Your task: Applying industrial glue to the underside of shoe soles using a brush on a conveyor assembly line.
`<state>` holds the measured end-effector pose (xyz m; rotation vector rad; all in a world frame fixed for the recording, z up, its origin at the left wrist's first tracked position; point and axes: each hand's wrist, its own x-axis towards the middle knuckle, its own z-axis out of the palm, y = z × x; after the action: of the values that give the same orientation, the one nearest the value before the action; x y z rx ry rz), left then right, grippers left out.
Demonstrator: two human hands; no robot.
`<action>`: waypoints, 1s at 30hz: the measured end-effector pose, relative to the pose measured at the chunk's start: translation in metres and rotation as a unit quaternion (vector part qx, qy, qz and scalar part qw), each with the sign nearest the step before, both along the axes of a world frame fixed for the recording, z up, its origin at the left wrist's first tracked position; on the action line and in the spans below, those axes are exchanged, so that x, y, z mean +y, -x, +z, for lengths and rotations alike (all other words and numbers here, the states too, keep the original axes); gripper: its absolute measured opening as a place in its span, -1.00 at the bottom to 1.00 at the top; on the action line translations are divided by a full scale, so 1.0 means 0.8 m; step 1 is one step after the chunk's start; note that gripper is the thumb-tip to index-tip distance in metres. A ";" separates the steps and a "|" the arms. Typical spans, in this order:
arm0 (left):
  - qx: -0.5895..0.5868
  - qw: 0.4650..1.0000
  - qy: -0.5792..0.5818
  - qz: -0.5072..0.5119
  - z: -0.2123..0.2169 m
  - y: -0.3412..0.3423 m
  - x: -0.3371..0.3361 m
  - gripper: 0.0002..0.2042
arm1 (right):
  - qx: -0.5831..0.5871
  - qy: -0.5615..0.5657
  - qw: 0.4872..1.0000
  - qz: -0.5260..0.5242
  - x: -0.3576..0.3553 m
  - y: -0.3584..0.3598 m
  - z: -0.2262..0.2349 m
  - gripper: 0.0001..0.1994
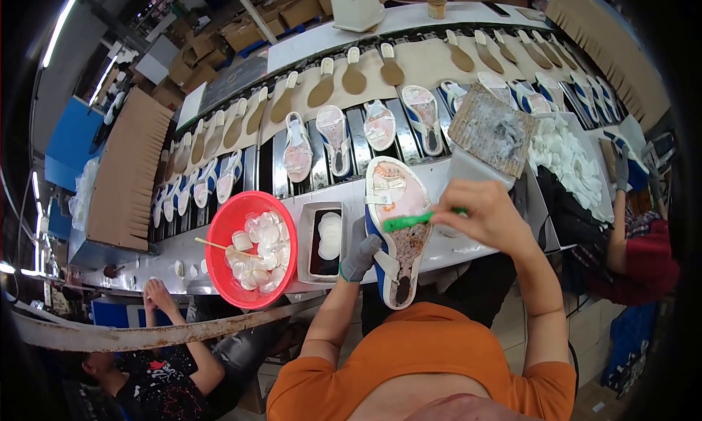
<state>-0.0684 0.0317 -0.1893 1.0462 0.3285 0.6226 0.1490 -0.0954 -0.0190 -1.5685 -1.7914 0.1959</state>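
Observation:
My left hand [360, 258], in a grey glove, grips the side of a blue and white shoe upper [401, 190], its underside facing up. That underside is pinkish toward the front and rough brown toward the heel. In my bare right hand [482, 210] is a green-handled brush [407, 220], closed in the fingers. The brush's head reaches over the middle of the underside and appears to touch it; its bristles are hard to make out.
Tan soles [355, 77] and several similar uppers [335, 139] line the conveyor ahead. Left stand a red basin [214, 253] of white pieces and a white tray [306, 238]. A crusted board [475, 117] and a bin of white pieces [559, 154] are right. People work at both sides.

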 end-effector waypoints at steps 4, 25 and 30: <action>0.053 0.998 -0.042 -0.015 0.005 -0.007 -0.011 -0.07 | 0.039 -0.063 0.994 -0.076 0.019 -0.016 -0.005 -0.86; 0.066 0.969 0.237 0.003 -0.103 -0.016 -0.036 -0.23 | -0.065 0.168 0.928 -0.327 -0.085 -0.020 -0.176 -0.83; 0.042 0.964 0.261 -0.009 -0.100 -0.014 -0.041 -0.24 | 0.312 0.241 0.874 -0.285 -0.090 -0.045 -0.167 -0.80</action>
<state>-0.0571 -0.0010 -0.2695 0.5676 0.5246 0.4406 0.1853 -0.1677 -0.1529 -2.0048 -0.7602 0.8052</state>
